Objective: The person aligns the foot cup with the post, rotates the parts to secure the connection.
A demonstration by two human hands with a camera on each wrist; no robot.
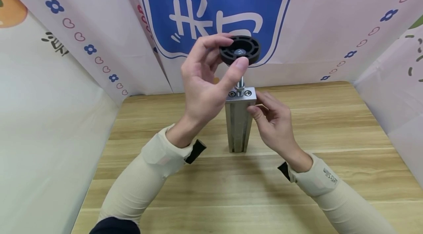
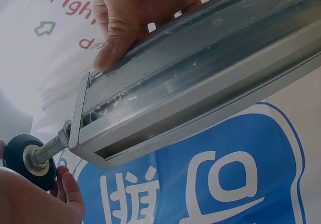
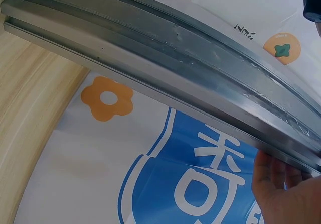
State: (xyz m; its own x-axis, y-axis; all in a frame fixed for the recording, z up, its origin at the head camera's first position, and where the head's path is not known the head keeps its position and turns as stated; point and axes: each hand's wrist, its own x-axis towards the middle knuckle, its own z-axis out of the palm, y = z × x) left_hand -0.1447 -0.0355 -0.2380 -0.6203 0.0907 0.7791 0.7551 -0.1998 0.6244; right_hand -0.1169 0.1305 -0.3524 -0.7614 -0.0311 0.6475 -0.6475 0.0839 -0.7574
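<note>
Between the table's [image 1: 333, 131] edges, my right hand [image 1: 275, 123] grips the post [image 1: 238, 125], my left hand [image 1: 207, 83] pinches the disc [image 1: 240, 47]: likely threading, needing steady turns.

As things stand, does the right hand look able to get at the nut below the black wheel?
Likely yes: the right hand holds the metal profile just below its end plate, and the nut looks unobstructed from that side; the left hand holds the black wheel above.
</note>
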